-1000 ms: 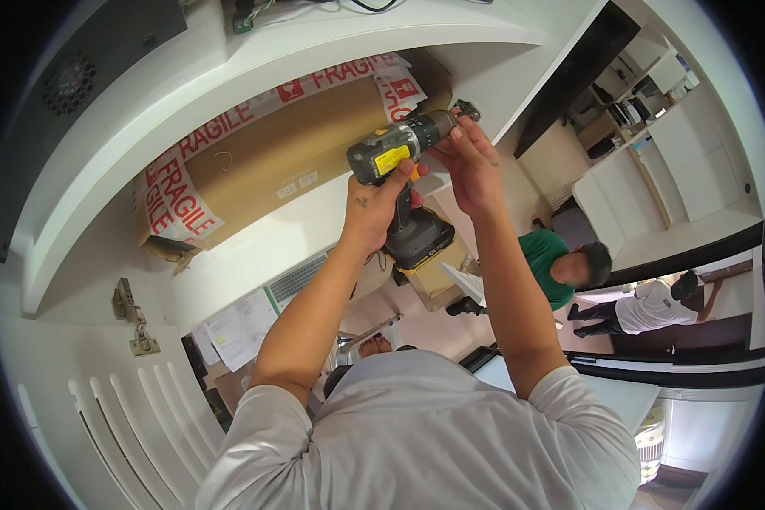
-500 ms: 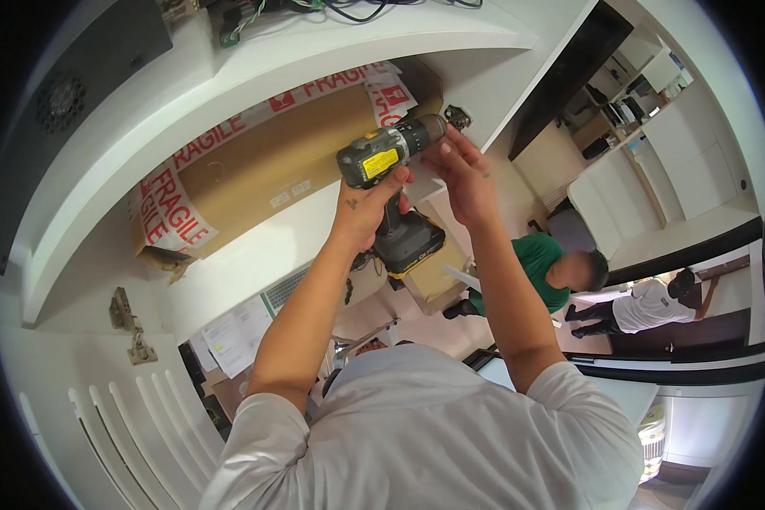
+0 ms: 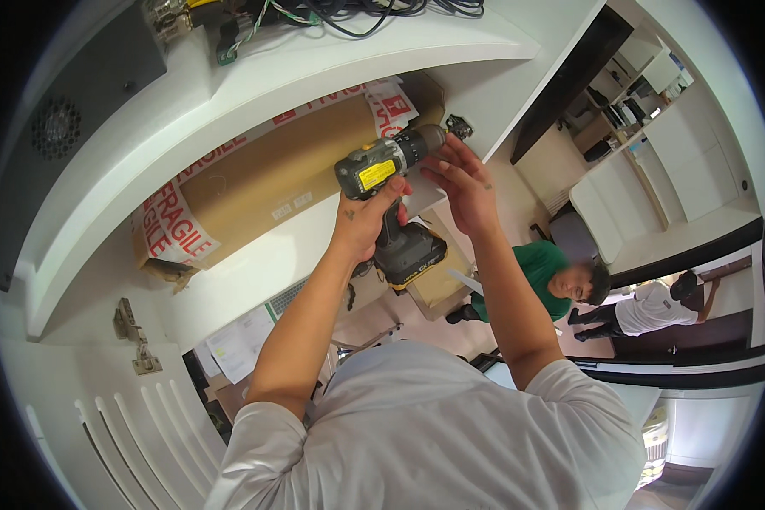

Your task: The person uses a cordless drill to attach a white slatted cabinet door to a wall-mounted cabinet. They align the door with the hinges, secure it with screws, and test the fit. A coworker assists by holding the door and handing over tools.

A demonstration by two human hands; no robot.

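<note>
My left hand (image 3: 365, 216) is wrapped round the handle of a black cordless drill (image 3: 370, 167) with a yellow label on its side. A bulky black battery (image 3: 410, 253) forms its base. The drill's chuck points at a metal hinge (image 3: 459, 127) on the white cabinet's side panel. My right hand (image 3: 467, 183) is raised beside the chuck, its fingers bent but apart. Its fingertips are close to the front of the chuck; whether they touch it I cannot tell. The tip of the drill bit is hard to make out against the hinge.
A long cardboard box (image 3: 263, 166) with red-and-white tape fills the shelf behind the drill. Black cables (image 3: 370, 13) lie on the shelf above. Another hinge (image 3: 136, 336) sits on a slotted door at left. Two people, one in a green shirt (image 3: 540, 270), are below at right.
The view has shifted slightly. My right fingers have drawn back a little from the chuck's front and loosened. My left hand keeps its hold on the drill.
</note>
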